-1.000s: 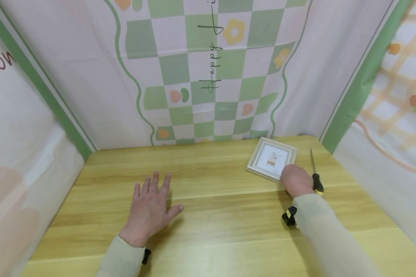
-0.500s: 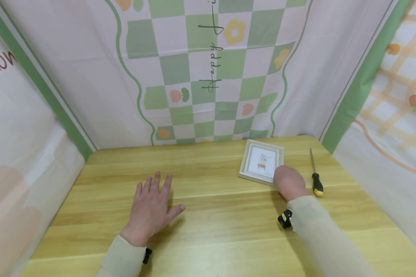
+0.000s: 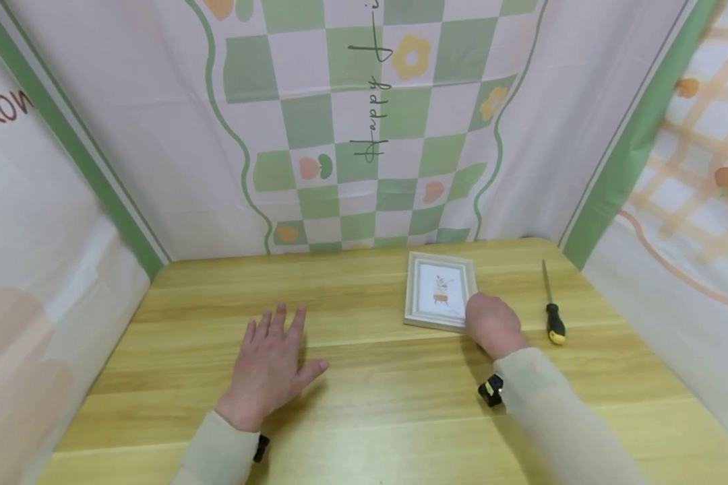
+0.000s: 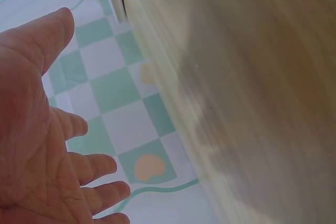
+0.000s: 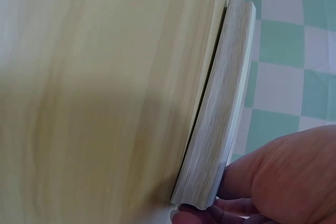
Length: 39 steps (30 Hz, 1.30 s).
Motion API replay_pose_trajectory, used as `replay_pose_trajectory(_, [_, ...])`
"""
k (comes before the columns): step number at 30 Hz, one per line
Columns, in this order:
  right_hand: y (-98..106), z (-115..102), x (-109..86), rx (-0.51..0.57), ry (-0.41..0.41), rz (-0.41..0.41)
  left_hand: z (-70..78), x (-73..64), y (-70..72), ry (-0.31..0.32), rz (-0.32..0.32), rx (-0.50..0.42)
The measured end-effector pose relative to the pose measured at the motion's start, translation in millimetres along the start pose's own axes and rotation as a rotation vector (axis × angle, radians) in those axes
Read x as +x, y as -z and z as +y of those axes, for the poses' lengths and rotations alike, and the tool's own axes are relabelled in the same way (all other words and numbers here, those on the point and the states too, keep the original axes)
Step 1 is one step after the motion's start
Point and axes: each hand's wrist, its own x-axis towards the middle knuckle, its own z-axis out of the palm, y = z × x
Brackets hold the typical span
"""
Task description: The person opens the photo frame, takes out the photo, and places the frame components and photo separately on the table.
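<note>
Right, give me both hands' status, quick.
Left hand: open, fingers spread, holding nothing.
Right hand: closed, holding the picture frame by its near right corner.

the picture frame [image 3: 410, 289] is pale beige with woodlike streaks; its print [image 3: 429, 277] is white with an orange-brown pot [image 3: 440, 297]. the screwdriver handle [image 3: 555, 322] is black and yellow. the table [image 3: 370, 404] is yellow-tan, grained. the backdrop [image 3: 352, 121] has green and white checks, yellow flowers [image 3: 411, 56]; the sleeves [image 3: 221, 448] are pale cream.
</note>
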Motion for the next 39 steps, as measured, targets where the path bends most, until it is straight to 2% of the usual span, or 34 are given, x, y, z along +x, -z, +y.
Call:
replay_pose_trajectory(7, [-2, -14, -10.2, 0.0, 0.046, 0.021, 5.0, 1.4, -0.7, -0.019, -0.02, 0.003])
replay_pose_trajectory(18, [-5, -32, -23.8, -0.016, 0.12, 0.028, 18.4, 3.1, -5.7, -0.032, -0.08, -0.056])
replay_pose_trajectory(25, [-10, -40, -32.0, -0.014, 0.19, 0.066, 27.3, 4.6, -6.9, -0.068, -0.087, -0.072])
replay_pose_trajectory(32, [-11, -50, -39.1, -0.052, 0.208, 0.058, 36.0, 6.3, -12.8, -0.103, -0.093, -0.063])
replay_pose_trajectory(39, [-12, -59, -45.1, -0.052, 0.215, 0.062, 45.4, 9.7, -16.8, -0.124, -0.137, -0.06])
